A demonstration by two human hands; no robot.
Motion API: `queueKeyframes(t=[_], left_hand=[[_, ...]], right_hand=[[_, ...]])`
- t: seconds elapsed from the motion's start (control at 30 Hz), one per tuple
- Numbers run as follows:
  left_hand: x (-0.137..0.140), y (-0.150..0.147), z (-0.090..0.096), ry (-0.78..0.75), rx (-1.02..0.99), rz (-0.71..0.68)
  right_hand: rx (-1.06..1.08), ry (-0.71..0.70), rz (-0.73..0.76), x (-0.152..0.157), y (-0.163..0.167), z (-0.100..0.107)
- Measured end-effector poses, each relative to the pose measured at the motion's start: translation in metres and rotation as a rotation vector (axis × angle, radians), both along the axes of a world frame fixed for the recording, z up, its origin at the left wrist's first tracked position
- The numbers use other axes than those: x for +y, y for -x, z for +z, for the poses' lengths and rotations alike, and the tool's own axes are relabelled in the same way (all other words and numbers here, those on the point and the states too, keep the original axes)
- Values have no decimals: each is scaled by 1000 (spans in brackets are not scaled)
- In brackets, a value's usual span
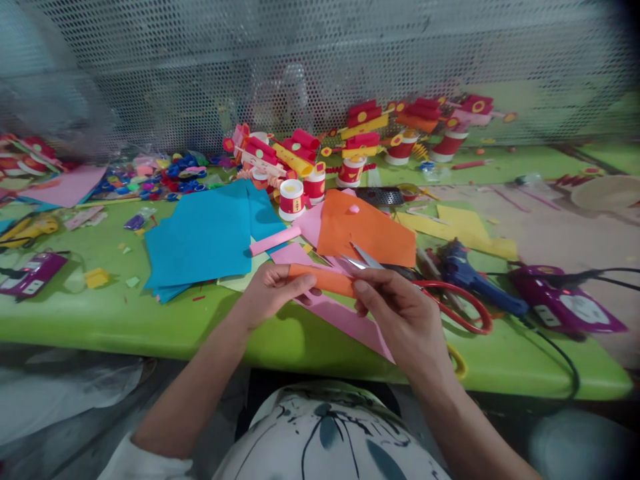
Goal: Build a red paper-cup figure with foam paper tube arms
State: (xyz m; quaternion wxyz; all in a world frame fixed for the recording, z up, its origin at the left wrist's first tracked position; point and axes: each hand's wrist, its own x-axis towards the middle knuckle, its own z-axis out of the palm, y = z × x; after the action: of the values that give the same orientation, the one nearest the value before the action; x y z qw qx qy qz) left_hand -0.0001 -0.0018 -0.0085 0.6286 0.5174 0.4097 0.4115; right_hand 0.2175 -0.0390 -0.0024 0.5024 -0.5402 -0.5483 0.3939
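A rolled piece of orange paper [329, 280] is stretched between my two hands above the near part of the table. My left hand [275, 291] pinches its left end with thumb and fingers. At the other end, my right hand [397, 307] grips the roll the same way. Just behind the right hand lie scissors [457, 303] with red handles, their blades over an orange sheet [373, 230]. A pink strip [345, 323] lies under the hands. Behind my left hand is a small pink paper roll [275, 241].
Blue sheets [203, 233] lie at left. A blue glue gun [475, 277] and a purple power strip [565, 299] with cables are at right. Red and white paper-cup figures [292, 199] stand behind, before a perforated metal screen [200, 73]. Yellow paper [463, 227] lies back right.
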Motion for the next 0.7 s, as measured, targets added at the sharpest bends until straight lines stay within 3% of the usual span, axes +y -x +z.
queueKeyframes(t=[0.23, 0.5, 0.7], left_hand=[[4, 1, -4, 119, -185, 77], [8, 7, 3, 395, -390, 74], [7, 4, 3, 330, -322, 125]], right_hand=[[56, -6, -57, -1, -8, 6], [-48, 3, -119, -16, -35, 1], [-289, -85, -365, -22, -71, -2]])
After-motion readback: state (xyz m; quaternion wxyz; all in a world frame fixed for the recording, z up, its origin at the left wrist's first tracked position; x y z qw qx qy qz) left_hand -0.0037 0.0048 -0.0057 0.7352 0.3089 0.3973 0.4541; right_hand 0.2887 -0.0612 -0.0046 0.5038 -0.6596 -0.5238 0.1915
